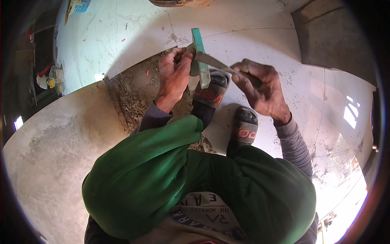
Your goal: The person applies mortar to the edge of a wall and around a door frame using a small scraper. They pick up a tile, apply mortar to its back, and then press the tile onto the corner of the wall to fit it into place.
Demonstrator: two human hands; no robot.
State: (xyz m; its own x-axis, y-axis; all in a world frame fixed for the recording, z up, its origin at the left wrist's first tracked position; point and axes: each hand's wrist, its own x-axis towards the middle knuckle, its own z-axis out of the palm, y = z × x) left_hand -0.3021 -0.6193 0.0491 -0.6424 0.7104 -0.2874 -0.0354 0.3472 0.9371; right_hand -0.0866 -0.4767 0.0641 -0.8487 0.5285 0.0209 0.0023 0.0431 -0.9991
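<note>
My left hand (174,77) is closed, its thumb and fingers pinching a narrow green bar-shaped piece (198,40) from the side. The bar stands lengthwise above my left foot, its lower end paler and glossier than its top. In my right hand (262,87) is a flat grey blade-like tool (217,63), gripped with bent fingers at its narrow end. The tool slants up to the left, and its wider end overlaps the bar's middle close to my left fingertips. Whether the blade touches the bar I cannot tell. The handle is hidden in my palm.
My sandalled feet, one in a dark sandal (243,128), rest on the pale floor (268,44). Bare broken ground (132,91) with debris lies beneath my left arm. A round brown object (183,3) shows at the top edge, a dark block-like structure (337,36) at the right.
</note>
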